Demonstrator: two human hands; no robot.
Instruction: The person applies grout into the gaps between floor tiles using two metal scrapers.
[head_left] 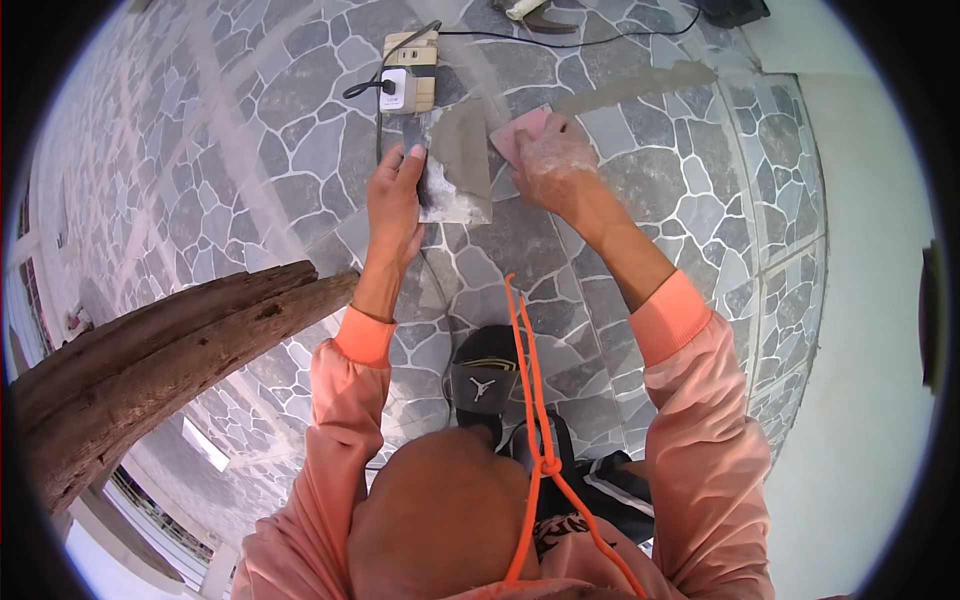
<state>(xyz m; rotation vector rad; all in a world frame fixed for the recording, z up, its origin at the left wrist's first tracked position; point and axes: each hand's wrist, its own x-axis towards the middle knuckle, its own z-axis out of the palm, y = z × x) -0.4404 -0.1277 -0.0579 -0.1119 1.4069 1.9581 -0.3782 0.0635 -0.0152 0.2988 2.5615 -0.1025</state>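
Left hand [394,190] grips a mortar-smeared plate [440,206]; right hand [560,165], fingers curled, clasps a pink pad [514,133]

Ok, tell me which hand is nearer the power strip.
Left: the left hand is just below the power strip in the picture; the right hand is farther off, below and to its right.

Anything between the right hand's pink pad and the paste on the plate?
Nothing visible. The pink pad in the right hand sits just right of the plate in the left hand; the grey paste lies on that side. The power strip is beyond the plate.
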